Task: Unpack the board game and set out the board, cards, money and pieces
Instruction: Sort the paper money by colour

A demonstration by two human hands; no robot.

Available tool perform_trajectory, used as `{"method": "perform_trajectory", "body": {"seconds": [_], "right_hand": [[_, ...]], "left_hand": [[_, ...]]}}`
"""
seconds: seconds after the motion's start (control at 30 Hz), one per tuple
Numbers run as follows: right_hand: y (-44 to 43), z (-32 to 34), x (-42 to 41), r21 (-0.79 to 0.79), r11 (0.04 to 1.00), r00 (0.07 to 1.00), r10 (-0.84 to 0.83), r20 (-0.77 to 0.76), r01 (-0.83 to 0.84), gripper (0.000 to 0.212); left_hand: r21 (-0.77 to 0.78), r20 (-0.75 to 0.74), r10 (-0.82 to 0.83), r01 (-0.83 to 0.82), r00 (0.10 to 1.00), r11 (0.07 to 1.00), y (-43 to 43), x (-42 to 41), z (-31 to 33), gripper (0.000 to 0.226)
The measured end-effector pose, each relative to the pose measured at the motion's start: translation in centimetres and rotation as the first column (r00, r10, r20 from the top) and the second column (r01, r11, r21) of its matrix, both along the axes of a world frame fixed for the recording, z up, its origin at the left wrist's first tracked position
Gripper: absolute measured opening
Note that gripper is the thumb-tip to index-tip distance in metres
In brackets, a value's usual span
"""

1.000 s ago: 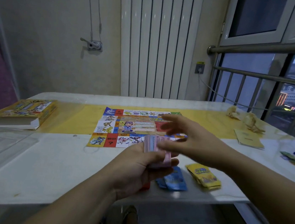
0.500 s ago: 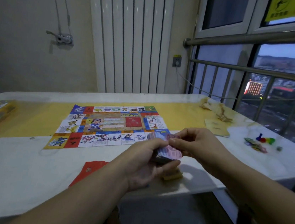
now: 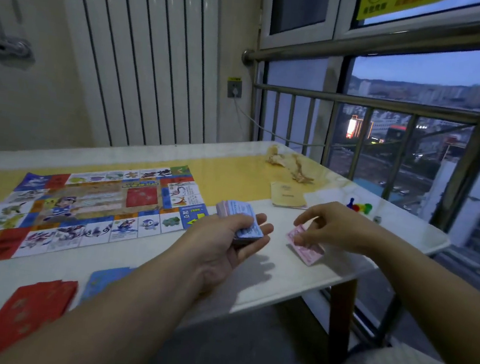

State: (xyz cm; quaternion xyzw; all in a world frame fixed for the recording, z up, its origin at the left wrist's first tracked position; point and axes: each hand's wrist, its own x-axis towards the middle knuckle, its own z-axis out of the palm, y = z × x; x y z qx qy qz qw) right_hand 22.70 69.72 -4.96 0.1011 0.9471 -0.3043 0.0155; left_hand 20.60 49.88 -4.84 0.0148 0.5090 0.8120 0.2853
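left grip palm-up, thumb and fingers curled round the money stack, blue note on top. long axis of the stack pointing away from the wrist, far end touching or just beside the board corner; cannot tell which.

right grip palm-down, fingertips narrow, pinching the pink notes at their far end. notes flat or nearly flat on the worktop, directly under the right grip, long axis slanting from far-left to near-right. near the left grip, off to its right, with a gap of bare top between.

judged: sorting money by colour. next note to be pulled off the stack, so the right grip is the nearer free one, reach leftward across that gap.

count:
- board: one, spread left of the left grip
- money: one held stack, one pink pile; notes per pile not countable
- red cards: one pile, near-left of the left grip
- blue cards: one pile, partly behind the left forearm
- pieces: small cluster beyond the right grip, roughly four colours, blurred
- booklet: one, beyond both grips
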Motion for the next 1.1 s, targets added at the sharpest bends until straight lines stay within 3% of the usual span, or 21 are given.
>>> {"method": "perform_trajectory", "body": {"seconds": [0.17,0.27,0.3,0.37,0.43,0.5,0.73,0.93,1.1], "right_hand": [[1.3,-1.7,0.2,0.128,0.991,0.999,-0.027,-0.046,0.033,0.039],[2.1,-2.5,0.7,0.233,0.968,0.969,-0.031,-0.245,0.090,0.038],[2.4,-2.6,0.9,0.186,0.975,0.931,-0.050,-0.361,0.124,0.033],[2.4,-2.0,1.3,-0.073,0.989,0.859,-0.146,-0.490,0.127,0.021],[1.8,-1.4,1.4,-0.328,0.944,0.891,-0.187,-0.414,0.046,0.025],[0.8,-1.3,1.1,-0.412,0.911,0.942,-0.158,-0.297,0.023,0.023],[-0.5,-0.9,0.0,-0.478,0.879,0.967,-0.131,-0.217,0.012,0.013],[-0.6,-0.6,0.0,-0.378,0.921,0.961,-0.181,-0.211,0.091,0.013],[-1.2,-0.8,0.1,-0.509,0.855,0.952,-0.231,-0.203,0.099,0.013]], "left_hand": [[-0.013,0.003,0.013,-0.013,1.000,1.000,4.3,-0.4,-2.1,0.027],[-0.037,-0.027,0.071,-0.072,0.997,0.997,6.1,-0.7,-3.3,0.013],[-0.051,-0.064,0.099,-0.102,0.993,0.993,6.5,-0.7,-3.6,0.008],[-0.080,-0.167,0.132,-0.147,0.977,0.986,7.2,-1.0,-4.1,0.010],[-0.089,-0.244,0.099,-0.124,0.965,0.988,7.3,-1.0,-4.4,0.010],[-0.063,-0.265,0.032,-0.051,0.964,0.997,7.0,-0.8,-4.3,0.011],[0.031,-0.218,-0.007,0.014,0.976,0.999,5.8,-0.4,-3.8,0.008],[0.147,0.036,-0.011,0.006,0.999,0.989,5.2,-0.4,-2.9,0.013],[0.114,-0.124,0.053,-0.039,0.991,0.993,5.6,-0.4,-3.7,0.017]]}}
